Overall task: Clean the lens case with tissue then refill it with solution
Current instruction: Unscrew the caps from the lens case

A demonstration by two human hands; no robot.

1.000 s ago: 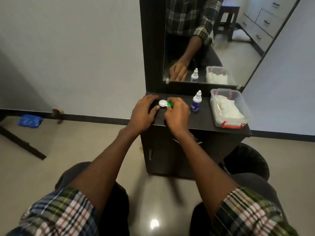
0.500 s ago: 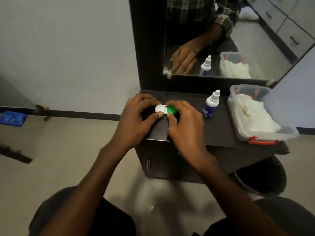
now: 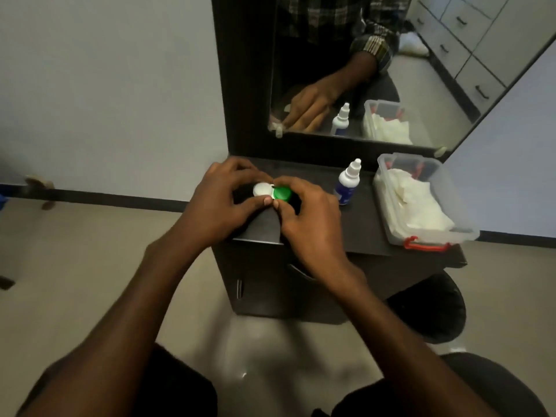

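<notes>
The lens case (image 3: 272,191) has a white cap on its left and a green cap on its right, and lies on the dark dresser top (image 3: 364,227). My left hand (image 3: 219,203) grips the white-capped side, thumb in front and fingers curled behind. My right hand (image 3: 310,218) pinches the green cap between thumb and fingers. A small solution bottle (image 3: 347,183), white with a blue label and a pointed tip, stands upright to the right of the case. Further right, a clear plastic box (image 3: 433,233) with red clips holds white tissue (image 3: 415,203).
A mirror (image 3: 376,70) rises behind the dresser top and reflects a hand, the bottle and the box. A dark round stool (image 3: 433,308) sits low at the right of the cabinet. The beige floor (image 3: 90,251) spreads to the left.
The camera has come closer and tilted down over the dresser. Both hands stay on the lens case, with the fingers shifted slightly around the two caps.
</notes>
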